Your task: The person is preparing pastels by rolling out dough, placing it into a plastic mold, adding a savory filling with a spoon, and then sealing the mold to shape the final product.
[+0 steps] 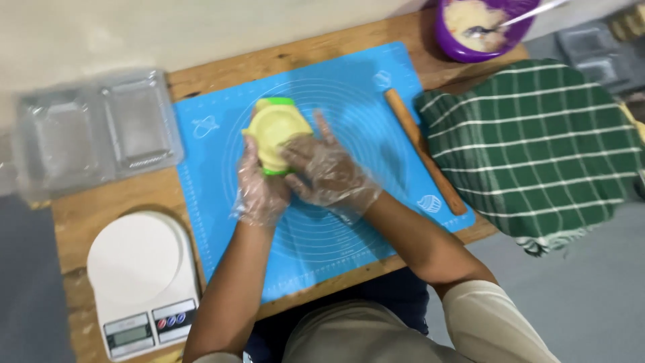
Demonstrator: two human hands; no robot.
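Both my hands wear thin clear plastic gloves and meet over a blue silicone baking mat (349,87). My left hand (259,188) grips the near edge of a round green mould (275,104) that is covered by a pale yellow sheet of dough (274,129). Flat on the dough's right side lies my right hand (326,171), its fingers spread and pointing away from me. The mould sits tilted in my hands, just above the mat.
A wooden rolling pin (423,151) lies on the mat's right edge. A green checked cloth (537,148) covers something at right. A purple bowl (480,27) with filling and a spoon stands behind. Clear plastic trays (94,131) and a white kitchen scale (141,282) are at left.
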